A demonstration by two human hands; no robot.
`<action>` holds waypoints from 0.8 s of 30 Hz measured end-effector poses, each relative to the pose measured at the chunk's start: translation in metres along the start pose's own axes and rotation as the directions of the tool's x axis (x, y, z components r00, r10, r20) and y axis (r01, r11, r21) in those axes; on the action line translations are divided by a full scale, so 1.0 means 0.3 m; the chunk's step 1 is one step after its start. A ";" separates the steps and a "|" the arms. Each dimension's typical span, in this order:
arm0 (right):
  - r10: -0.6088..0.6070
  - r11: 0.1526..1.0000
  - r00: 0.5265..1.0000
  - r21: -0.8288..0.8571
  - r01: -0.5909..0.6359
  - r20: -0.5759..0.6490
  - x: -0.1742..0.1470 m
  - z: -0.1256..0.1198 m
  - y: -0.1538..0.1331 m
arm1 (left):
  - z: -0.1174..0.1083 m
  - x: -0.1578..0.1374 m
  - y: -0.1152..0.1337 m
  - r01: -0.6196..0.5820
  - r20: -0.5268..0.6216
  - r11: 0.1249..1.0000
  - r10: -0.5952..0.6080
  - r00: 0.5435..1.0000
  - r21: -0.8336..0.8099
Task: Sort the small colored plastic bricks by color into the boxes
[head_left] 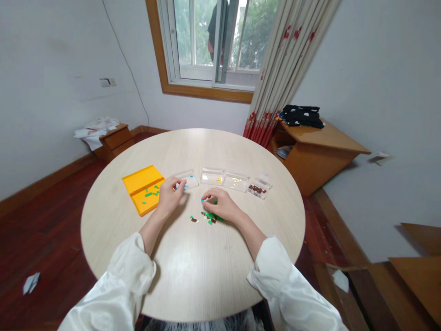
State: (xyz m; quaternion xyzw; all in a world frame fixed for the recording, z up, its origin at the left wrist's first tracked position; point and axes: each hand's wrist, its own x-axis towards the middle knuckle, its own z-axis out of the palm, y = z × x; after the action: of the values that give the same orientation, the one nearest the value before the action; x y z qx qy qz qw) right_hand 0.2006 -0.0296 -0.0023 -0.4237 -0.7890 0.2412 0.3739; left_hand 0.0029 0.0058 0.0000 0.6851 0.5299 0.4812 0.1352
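Blue block [203, 200], a tiny one, is pinched at the fingertips of the right hand [220, 204], just above the table [193, 271] and beside a loose pile of small blocks [208, 216], mostly green with some brown and cream mixed in. Part of that pile sits under the right hand, so I can't see all of it. The left hand [172, 193] is over at the near left end of a clear tray [193, 182] with a few blue bits in it, thumb and fingers drawn close together, but honestly can't tell if they've got hold of anything. Left of that there's a yellow case [139, 179] lying open with green blocks [148, 194] scattered in the near half. Going right from the blue tray you get three more clear ones in a curve: one with yellow bits [217, 180], one with paler yellow bits [236, 182], then one with brown blocks [257, 189]. Both arms are in loose white sleeves, pushed back off the wrists.
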 end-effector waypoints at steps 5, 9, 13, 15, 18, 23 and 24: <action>-0.022 1.000 0.986 -0.003 0.022 -0.164 0.006 -0.002 0.010 | 0.016 -0.026 0.047 0.023 0.231 0.985 0.017 0.973 -0.172; -0.060 0.998 0.980 -0.010 0.059 -0.187 0.004 -0.003 0.008 | 0.031 -0.045 0.073 0.027 0.386 0.970 0.071 0.920 -0.242; -0.078 0.997 0.983 -0.016 0.077 -0.165 0.003 -0.002 0.010 | 0.036 -0.047 0.080 0.069 0.459 0.964 0.058 0.887 -0.256; -0.080 0.997 0.984 -0.013 0.079 -0.157 0.003 -0.001 0.012 | 0.038 -0.047 0.077 0.083 0.479 0.964 0.050 0.876 -0.252; -0.068 0.998 0.988 -0.008 0.068 -0.140 0.003 -0.001 0.011 | 0.042 -0.048 0.072 0.086 0.514 0.963 0.059 0.856 -0.255; -0.053 0.999 0.992 -0.001 0.053 -0.114 0.003 -0.006 0.003 | 0.048 -0.051 0.063 0.118 0.535 0.961 0.034 0.844 -0.248; -0.055 0.998 0.992 0.004 0.056 -0.116 0.003 -0.007 0.003 | 0.049 -0.050 0.061 0.125 0.531 0.962 0.025 0.847 -0.244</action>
State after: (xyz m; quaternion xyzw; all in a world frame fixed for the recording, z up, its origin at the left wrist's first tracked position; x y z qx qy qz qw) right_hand 0.2023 -0.0283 -0.0013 -0.4133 -0.7766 0.2087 0.4272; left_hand 0.0260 -0.0095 -0.0025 0.7521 0.4193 0.3375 0.3803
